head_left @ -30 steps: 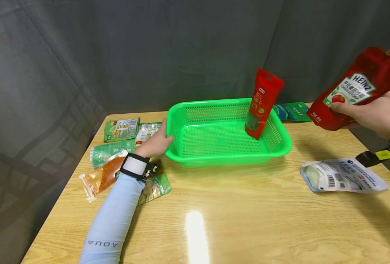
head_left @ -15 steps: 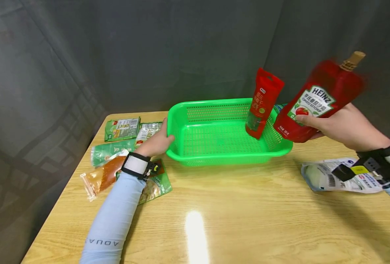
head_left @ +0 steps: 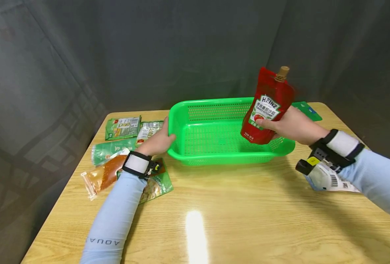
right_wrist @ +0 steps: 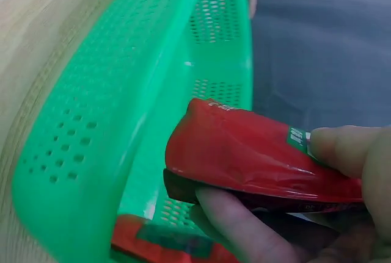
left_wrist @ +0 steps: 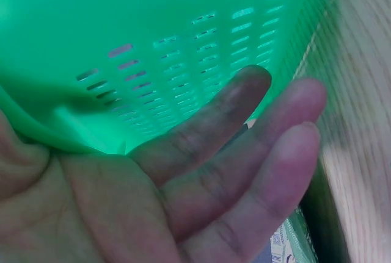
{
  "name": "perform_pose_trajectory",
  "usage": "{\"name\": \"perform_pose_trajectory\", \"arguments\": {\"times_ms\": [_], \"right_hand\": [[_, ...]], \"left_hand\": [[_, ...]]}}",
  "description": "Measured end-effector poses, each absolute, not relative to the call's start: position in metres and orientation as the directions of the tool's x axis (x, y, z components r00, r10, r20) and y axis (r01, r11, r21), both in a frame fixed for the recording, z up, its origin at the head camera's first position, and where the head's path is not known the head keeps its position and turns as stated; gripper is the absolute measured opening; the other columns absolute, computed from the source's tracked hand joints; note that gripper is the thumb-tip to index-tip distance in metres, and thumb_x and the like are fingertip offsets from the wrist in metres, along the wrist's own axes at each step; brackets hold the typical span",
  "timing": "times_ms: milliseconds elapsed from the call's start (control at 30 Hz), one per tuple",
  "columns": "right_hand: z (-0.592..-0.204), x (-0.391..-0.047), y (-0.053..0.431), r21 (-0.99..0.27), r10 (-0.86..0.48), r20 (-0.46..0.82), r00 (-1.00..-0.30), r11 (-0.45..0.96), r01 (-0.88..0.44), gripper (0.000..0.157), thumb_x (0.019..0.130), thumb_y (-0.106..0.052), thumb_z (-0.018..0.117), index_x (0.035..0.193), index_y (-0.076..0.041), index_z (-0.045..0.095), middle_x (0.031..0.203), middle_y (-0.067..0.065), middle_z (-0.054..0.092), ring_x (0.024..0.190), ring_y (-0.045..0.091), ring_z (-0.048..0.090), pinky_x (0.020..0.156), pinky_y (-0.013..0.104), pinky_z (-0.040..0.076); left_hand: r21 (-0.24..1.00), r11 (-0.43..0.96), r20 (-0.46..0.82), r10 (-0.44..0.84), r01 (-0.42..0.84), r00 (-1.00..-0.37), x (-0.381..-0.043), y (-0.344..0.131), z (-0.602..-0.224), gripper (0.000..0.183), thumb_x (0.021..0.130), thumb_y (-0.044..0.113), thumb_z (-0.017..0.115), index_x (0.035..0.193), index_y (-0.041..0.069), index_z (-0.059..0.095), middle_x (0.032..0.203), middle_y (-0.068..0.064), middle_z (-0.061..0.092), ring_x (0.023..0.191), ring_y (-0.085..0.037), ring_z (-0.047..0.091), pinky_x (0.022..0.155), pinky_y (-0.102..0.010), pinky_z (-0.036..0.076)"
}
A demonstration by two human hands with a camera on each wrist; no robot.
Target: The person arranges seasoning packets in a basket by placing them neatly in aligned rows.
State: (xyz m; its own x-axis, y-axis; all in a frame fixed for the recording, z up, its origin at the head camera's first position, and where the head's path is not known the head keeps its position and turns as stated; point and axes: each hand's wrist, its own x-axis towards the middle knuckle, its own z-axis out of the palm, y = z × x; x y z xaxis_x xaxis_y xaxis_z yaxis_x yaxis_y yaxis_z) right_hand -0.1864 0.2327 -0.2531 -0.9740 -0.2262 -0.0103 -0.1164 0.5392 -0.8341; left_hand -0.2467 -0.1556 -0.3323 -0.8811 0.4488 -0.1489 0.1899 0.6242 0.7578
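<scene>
A red ketchup pouch (head_left: 264, 113) with a brown cap is pinched in my right hand (head_left: 290, 126), thumb on its label, and held over the right end of the green basket (head_left: 214, 160). Lower in the right wrist view, another red packet (right_wrist: 177, 244) lies in the basket, below the ketchup pouch; in the head view the pouch mostly covers it. My left hand (head_left: 156, 142) holds the basket's left rim. The left wrist view shows its fingers (left_wrist: 244, 171) stretched along the outside of the perforated wall, with the thumb at the rim.
Left of the basket lie several flat packets, including a green one (head_left: 123, 128), an orange-brown one (head_left: 104, 174) and a green one (head_left: 158, 185) under the left wrist. A white-blue pack (head_left: 330, 178) lies under the right forearm. A green packet (head_left: 305, 110) is behind the right hand.
My right hand has carried the ketchup pouch leftward from beyond the basket's right end to over it, covering the standing red packet in the head view. My left hand stays at the rim.
</scene>
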Motion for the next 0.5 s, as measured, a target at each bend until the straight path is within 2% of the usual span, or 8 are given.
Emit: {"name": "perform_pose_trajectory", "arguments": {"times_ms": [67,133,233,300,400,433,500], "right_hand": [[-0.256,-0.196,0.225,-0.838,-0.236,-0.055,-0.97,0.539,-0.084,0.059,0.096,-0.024,0.068,0.143,-0.005,0.038,0.133,0.018,0.052,0.114,0.037,0.057,0.073,0.044,0.058],[-0.26,-0.206,0.218,-0.827,-0.229,-0.084,-0.97,0.559,-0.06,0.058,0.097,-0.024,0.067,0.142,-0.004,0.039,0.132,0.02,0.053,0.113,0.039,0.058,0.072,0.044,0.058],[-0.266,-0.219,0.21,-0.812,-0.212,-0.122,-0.97,0.582,-0.025,0.055,0.098,-0.023,0.065,0.142,-0.001,0.039,0.132,0.022,0.053,0.111,0.042,0.059,0.071,0.045,0.058],[-0.269,-0.226,0.204,-0.803,-0.192,-0.155,-0.969,0.596,0.01,0.054,0.098,-0.021,0.064,0.141,0.002,0.039,0.132,0.024,0.053,0.112,0.044,0.059,0.073,0.047,0.058],[-0.273,-0.236,0.198,-0.782,-0.169,-0.187,-0.968,0.622,0.043,0.054,0.099,-0.021,0.061,0.14,0.005,0.039,0.133,0.026,0.052,0.115,0.046,0.057,0.078,0.048,0.057],[-0.274,-0.239,0.196,-0.769,-0.157,-0.198,-0.968,0.637,0.054,0.053,0.099,-0.022,0.061,0.139,0.007,0.04,0.132,0.027,0.053,0.115,0.045,0.058,0.079,0.047,0.058],[-0.276,-0.245,0.193,-0.746,-0.136,-0.211,-0.968,0.662,0.07,0.052,0.1,-0.024,0.06,0.136,0.009,0.042,0.13,0.028,0.054,0.112,0.045,0.06,0.078,0.045,0.058]], "left_hand": [[0.753,0.631,-0.152,0.44,0.185,-0.885,-0.247,-0.156,-0.333,0.078,0.106,0.022,0.034,0.153,0.016,-0.028,0.162,-0.022,0.0,0.049,-0.013,0.042,0.065,-0.04,0.042],[0.751,0.638,-0.167,0.433,0.171,-0.885,-0.247,-0.156,-0.334,0.078,0.106,0.023,0.034,0.153,0.017,-0.028,0.163,-0.021,0.0,0.045,-0.014,0.033,0.06,-0.04,0.042],[0.743,0.649,-0.171,0.425,0.167,-0.889,-0.247,-0.155,-0.334,0.078,0.106,0.024,0.035,0.153,0.017,-0.028,0.163,-0.021,0.0,0.048,-0.011,0.037,0.06,-0.038,0.041],[0.744,0.648,-0.176,0.426,0.164,-0.887,-0.247,-0.155,-0.334,0.078,0.107,0.024,0.034,0.152,0.018,-0.028,0.162,-0.022,0.002,0.047,-0.012,0.032,0.055,-0.037,0.04],[0.747,0.646,-0.177,0.422,0.158,-0.889,-0.247,-0.155,-0.333,0.078,0.107,0.024,0.035,0.152,0.019,-0.028,0.161,-0.024,0.009,0.045,-0.01,0.031,0.05,-0.033,0.039],[0.752,0.642,-0.182,0.422,0.151,-0.888,-0.247,-0.155,-0.333,0.078,0.107,0.024,0.035,0.152,0.021,-0.029,0.16,-0.025,0.013,0.042,-0.013,0.026,0.046,-0.033,0.037],[0.753,0.641,-0.182,0.423,0.151,-0.888,-0.246,-0.155,-0.332,0.078,0.107,0.024,0.035,0.152,0.021,-0.029,0.157,-0.027,0.022,0.041,-0.012,0.027,0.045,-0.031,0.036]]}}
